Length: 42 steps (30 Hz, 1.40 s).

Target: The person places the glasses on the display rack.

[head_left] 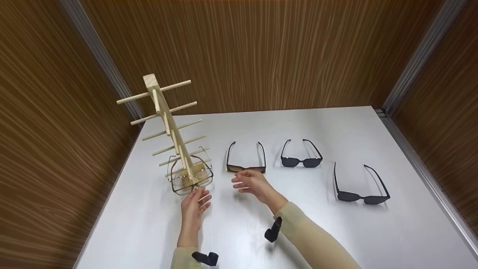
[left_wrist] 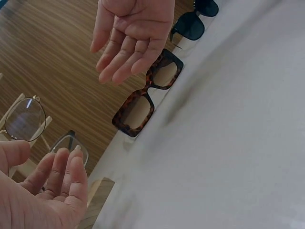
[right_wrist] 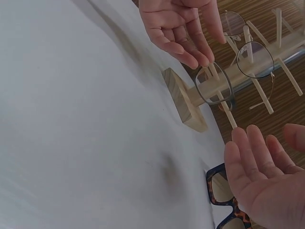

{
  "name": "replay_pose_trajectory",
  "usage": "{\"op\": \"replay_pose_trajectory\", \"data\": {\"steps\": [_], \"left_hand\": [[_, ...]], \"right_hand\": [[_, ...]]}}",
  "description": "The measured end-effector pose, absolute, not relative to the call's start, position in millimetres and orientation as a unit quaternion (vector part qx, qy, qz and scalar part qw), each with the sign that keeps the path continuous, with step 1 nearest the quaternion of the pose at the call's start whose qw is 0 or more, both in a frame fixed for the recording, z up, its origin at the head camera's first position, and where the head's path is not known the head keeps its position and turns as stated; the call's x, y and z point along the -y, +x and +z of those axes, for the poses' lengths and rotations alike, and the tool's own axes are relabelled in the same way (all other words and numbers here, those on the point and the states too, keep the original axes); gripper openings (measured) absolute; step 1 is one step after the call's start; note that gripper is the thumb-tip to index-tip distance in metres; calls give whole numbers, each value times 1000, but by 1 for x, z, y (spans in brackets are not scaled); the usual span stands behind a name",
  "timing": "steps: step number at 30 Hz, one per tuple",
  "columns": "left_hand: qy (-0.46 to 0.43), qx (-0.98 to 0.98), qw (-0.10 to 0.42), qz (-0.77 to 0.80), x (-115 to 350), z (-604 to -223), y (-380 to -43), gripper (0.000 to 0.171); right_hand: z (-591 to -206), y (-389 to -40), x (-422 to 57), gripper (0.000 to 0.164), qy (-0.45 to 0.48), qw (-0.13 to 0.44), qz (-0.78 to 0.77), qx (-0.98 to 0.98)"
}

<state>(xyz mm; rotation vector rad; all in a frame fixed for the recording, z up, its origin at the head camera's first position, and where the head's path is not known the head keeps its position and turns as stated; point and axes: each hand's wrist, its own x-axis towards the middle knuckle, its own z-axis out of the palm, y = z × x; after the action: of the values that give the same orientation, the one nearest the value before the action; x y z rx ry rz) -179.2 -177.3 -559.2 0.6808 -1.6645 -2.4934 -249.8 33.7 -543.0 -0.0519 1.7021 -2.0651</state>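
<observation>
A wooden peg stand [head_left: 168, 118] rises at the left of the white table. On its lower pegs hang clear-lens glasses with a thicker rim [right_wrist: 231, 89] and a round wire-rimmed pair [right_wrist: 259, 49]. My left hand [head_left: 192, 209] is at the front of the thicker-rimmed pair; its fingertips touch or nearly touch the frame, thumb and fingers apart. My right hand [head_left: 257, 185] hovers with loose fingers, holding nothing, just in front of tortoiseshell sunglasses [left_wrist: 127, 113]. Those sunglasses lie on the table with temples unfolded toward the back.
Two pairs of dark sunglasses, one at the back [head_left: 310, 163] and one nearer the right edge [head_left: 376, 200], lie with temples unfolded. Wood-grain panels [head_left: 261, 56] enclose the table [head_left: 242, 239] at the back and both sides. Several bare pegs [head_left: 179, 85] stick out from the stand.
</observation>
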Motion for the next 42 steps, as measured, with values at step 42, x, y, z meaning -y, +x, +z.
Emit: {"op": "replay_pose_trajectory", "data": {"steps": [42], "left_hand": [[147,587,35,-795,94,-566,-214,31]], "right_hand": [[-566,-253,-110,29,152,153,-790,-574]]}}
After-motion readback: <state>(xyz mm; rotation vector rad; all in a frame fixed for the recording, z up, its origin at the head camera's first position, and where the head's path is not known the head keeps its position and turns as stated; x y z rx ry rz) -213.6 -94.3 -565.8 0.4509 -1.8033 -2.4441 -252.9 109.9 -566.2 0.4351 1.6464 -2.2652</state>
